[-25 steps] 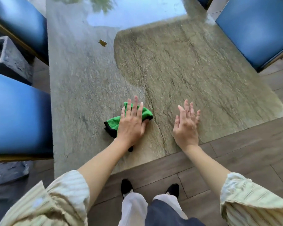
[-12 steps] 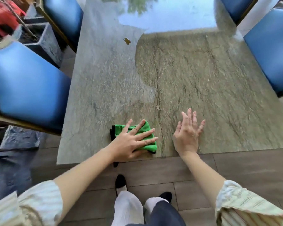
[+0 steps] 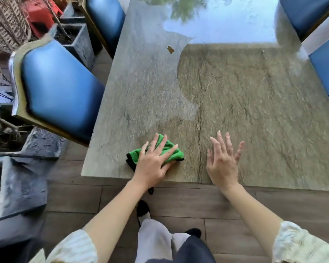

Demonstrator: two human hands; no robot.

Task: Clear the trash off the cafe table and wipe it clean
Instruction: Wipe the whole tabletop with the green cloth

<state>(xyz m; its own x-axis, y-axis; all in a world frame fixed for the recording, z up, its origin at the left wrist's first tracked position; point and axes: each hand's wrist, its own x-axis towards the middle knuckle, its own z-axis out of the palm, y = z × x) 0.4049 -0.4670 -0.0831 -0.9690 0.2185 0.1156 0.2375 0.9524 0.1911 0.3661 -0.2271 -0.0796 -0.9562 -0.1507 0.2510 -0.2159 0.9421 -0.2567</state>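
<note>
Stone table (image 3: 254, 111): left hand (image 3: 152, 164) flat on green cloth (image 3: 174, 151); right hand (image 3: 222, 164) beside.

1 head camera looks steeply down (wide-angle) over the table (image 3: 235, 111)

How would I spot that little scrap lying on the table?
Start at the stone table, then look well beyond the green cloth under the left hand. The scrap lies alone there, small, brownish, the only loose bit on the stone.
</note>
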